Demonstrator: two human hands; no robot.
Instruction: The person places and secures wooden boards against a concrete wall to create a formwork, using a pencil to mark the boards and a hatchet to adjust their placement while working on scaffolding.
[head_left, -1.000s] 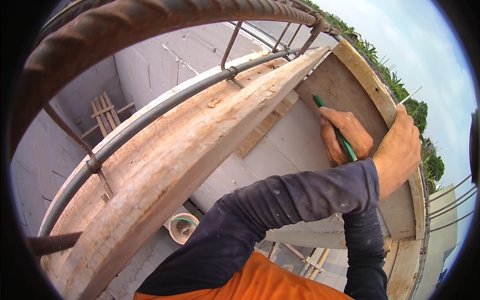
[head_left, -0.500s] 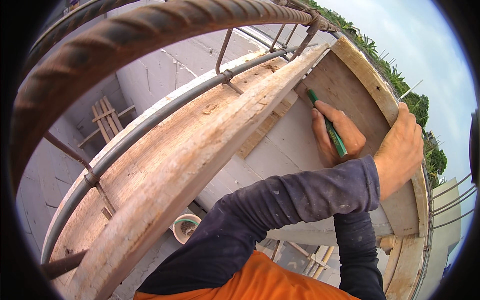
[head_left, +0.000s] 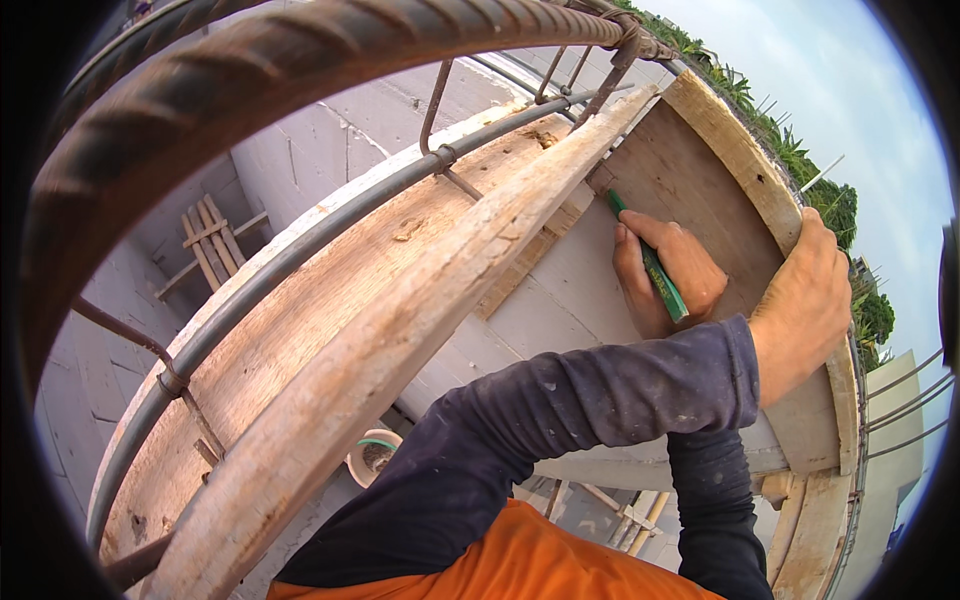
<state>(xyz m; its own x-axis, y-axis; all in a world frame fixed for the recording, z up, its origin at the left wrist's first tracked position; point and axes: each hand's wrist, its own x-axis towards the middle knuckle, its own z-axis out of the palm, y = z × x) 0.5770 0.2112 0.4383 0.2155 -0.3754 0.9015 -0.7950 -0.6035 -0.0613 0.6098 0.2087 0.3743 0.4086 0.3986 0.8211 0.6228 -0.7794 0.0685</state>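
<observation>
My left arm crosses over the right one. At the far right, my left hand (head_left: 803, 308) is closed over the top of a pale timber edge strip (head_left: 735, 140), its fingertips hidden behind it. Lower and further left, my right hand (head_left: 672, 268) pinches a green carpenter's pencil (head_left: 656, 268). The pencil's upper end lies close to the brown plywood panel (head_left: 690, 170), near where it meets a short wooden batten (head_left: 535, 250). Whether the tip touches the panel, I cannot tell.
A thick rusty ribbed bar (head_left: 200, 85) arches across the upper left. Below it run a thinner grey bar (head_left: 300, 250) and a long timber plank (head_left: 400, 345). A bucket (head_left: 374, 456) stands beneath. Thin bars (head_left: 905, 400) stick out at the right; greenery (head_left: 790, 150) lies beyond.
My right hand and the pencil have shifted slightly left. My left hand stays on the timber edge strip, and the view has moved a little.
</observation>
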